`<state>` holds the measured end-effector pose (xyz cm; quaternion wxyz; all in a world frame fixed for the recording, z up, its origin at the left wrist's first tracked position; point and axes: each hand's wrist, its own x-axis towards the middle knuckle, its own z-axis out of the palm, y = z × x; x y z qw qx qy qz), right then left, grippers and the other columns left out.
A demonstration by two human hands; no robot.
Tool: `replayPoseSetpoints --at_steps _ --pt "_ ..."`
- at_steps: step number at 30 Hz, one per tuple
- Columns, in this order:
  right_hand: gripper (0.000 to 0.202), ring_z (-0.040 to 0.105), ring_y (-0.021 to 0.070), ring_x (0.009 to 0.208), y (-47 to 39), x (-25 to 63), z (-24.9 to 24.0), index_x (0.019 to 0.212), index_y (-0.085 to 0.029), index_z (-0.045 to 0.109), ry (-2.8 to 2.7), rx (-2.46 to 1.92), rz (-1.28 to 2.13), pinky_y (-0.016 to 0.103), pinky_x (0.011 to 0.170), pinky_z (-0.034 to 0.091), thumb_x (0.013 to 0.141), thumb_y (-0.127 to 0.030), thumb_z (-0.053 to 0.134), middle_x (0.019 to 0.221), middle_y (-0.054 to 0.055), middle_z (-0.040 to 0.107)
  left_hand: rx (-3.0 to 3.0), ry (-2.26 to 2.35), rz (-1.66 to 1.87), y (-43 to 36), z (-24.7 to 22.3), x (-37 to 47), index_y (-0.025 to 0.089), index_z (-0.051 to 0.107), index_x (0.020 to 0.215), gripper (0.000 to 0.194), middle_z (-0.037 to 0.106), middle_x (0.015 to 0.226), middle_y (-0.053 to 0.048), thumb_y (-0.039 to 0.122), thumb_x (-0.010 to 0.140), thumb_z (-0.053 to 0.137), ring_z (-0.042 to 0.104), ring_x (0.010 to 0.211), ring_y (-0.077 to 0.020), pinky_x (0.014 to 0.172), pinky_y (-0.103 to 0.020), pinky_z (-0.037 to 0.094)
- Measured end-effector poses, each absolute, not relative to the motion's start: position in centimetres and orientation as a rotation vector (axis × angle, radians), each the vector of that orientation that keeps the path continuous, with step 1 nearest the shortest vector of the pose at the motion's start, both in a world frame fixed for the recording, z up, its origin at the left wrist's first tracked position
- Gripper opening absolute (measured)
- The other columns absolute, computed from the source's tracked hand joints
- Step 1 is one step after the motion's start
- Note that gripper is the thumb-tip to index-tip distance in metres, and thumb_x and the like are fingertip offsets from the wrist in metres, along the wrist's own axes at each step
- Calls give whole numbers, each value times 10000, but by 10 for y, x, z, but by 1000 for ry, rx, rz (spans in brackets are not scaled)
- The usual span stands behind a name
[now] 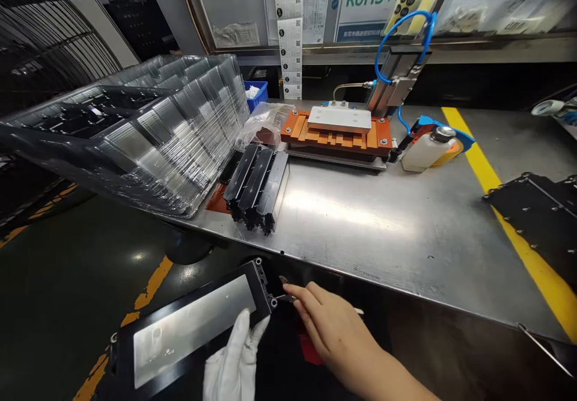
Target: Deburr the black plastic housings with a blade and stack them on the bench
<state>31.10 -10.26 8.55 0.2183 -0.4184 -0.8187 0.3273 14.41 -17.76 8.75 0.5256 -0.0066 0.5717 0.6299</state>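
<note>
My left hand [234, 362], in a white glove, grips a black rectangular plastic panel [184, 306] with a glossy, screen-like window, tilted in front of the table's edge. Its thumb lies on the window's lower right corner. At the panel's right end are small round metal-lined holes. My bare right hand [331, 329] pinches a slim tool with a thin metal tip [283, 297], close against the panel's corner hole. Most of this tool is hidden by the fingers, so its exact kind is unclear.
Several long black plastic parts [256, 187] lie side by side on the metal table [342, 220]. Left of them rises a stack of clear plastic trays [180, 130]. An orange fixture [338, 136] with a pneumatic cylinder [392, 82] and a white bottle [426, 151] stand behind. Black parts [536, 214] lie right.
</note>
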Motion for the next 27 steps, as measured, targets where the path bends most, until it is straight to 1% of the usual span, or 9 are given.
replayPoseSetpoints --at_steps 1,3,5,8,13,17,20,23,27 --pt "452 707 211 760 -100 311 85 1303 -207 616 -2337 -1165 764 328 653 531 1087 -394 266 927 85 711 10 1378 1501 -177 89 143 177 807 897 219 808 988 -61 327 740 838 681 1135 -279 1000 -296 536" --pt "418 698 218 695 -95 310 84 1269 -213 644 -2435 -1156 588 326 585 487 1039 -489 430 871 62 705 37 1386 1487 -178 88 139 172 810 894 307 804 1012 -75 351 658 892 686 1125 -293 998 -305 542" --pt "415 684 214 640 -91 308 83 1158 -224 694 -2487 -1133 485 321 536 432 915 -557 644 806 30 699 31 1377 1465 -180 85 137 174 813 889 355 804 1007 -84 338 596 926 702 1094 -293 996 -300 543" --pt "381 654 198 585 -86 303 83 1008 -226 726 -2532 -1089 332 323 510 356 802 -541 785 722 6 680 53 1418 1486 -183 85 140 195 816 868 314 803 1021 -73 361 620 911 702 1100 -288 997 -316 549" --pt "332 610 180 559 -81 300 83 927 -214 723 -2550 -1006 219 331 503 285 791 -503 813 669 -1 655 122 1502 1556 -184 87 148 213 818 835 307 806 1010 -57 420 622 898 709 1084 -286 966 -310 572" --pt "252 580 162 538 -81 301 83 857 -215 709 -2574 -951 189 335 509 265 868 -463 754 645 -11 640 81 1481 1543 -183 86 146 201 810 844 248 800 1041 -43 360 666 877 666 1163 -312 985 -333 567" --pt "292 578 159 556 -80 302 84 877 -205 696 -2565 -929 168 336 523 282 926 -493 675 659 -5 645 29 1450 1523 -181 86 144 206 802 910 228 785 1107 -32 314 713 844 625 1220 -326 990 -358 566" --pt "359 583 164 573 -79 302 86 896 -195 690 -2555 -953 143 336 534 299 917 -552 657 672 4 652 -9 1436 1521 -181 88 144 194 799 907 211 790 1088 -33 302 729 830 625 1218 -324 1005 -351 552" --pt "314 567 161 558 -79 300 86 864 -203 688 -2568 -950 122 335 527 282 889 -515 713 660 -11 641 4 1441 1519 -181 90 146 190 799 853 212 797 1058 -39 303 685 860 639 1195 -339 1009 -365 551"
